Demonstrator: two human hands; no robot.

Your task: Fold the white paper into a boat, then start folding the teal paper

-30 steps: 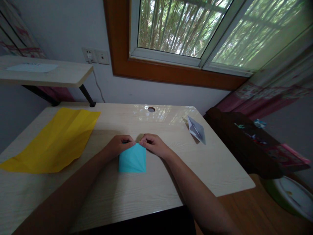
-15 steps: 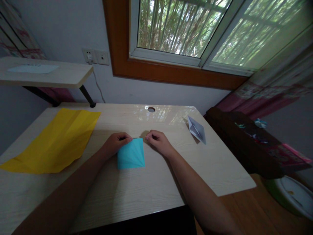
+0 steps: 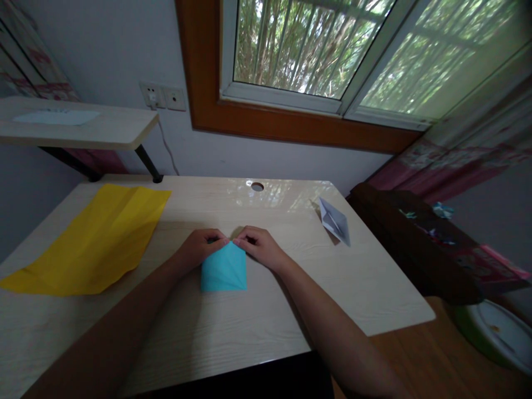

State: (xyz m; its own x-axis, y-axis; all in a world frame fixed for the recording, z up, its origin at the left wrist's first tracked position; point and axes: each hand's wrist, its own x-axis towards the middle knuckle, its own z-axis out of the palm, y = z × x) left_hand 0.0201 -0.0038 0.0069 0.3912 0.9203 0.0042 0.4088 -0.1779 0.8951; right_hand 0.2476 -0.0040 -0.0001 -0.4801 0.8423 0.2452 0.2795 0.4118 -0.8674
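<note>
While both hands are working at the far edge of the blue paper [image 3: 224,272], it is lying in front of the person on the table [image 3: 266,327]. The left hand [image 3: 202,246] is pinching that edge between thumb and fingers, and the right hand [image 3: 258,245] is gripping it just beside, the two sets of fingertips nearly meeting. As for what is done, the paper is already showing a compact, roughly square outline, with faint creases fanning from its near right corner. The far edge seems to be the part needing attention now; the fingers are partly covering it, so whether a fold there is finished cannot be told. How many layers are lying beneath is not showing either. Well apart on the right, a white paper [image 3: 334,221] is sitting folded; on the left, a yellow paper [image 3: 95,241] is lying spread out, neither hand touching it.
</note>
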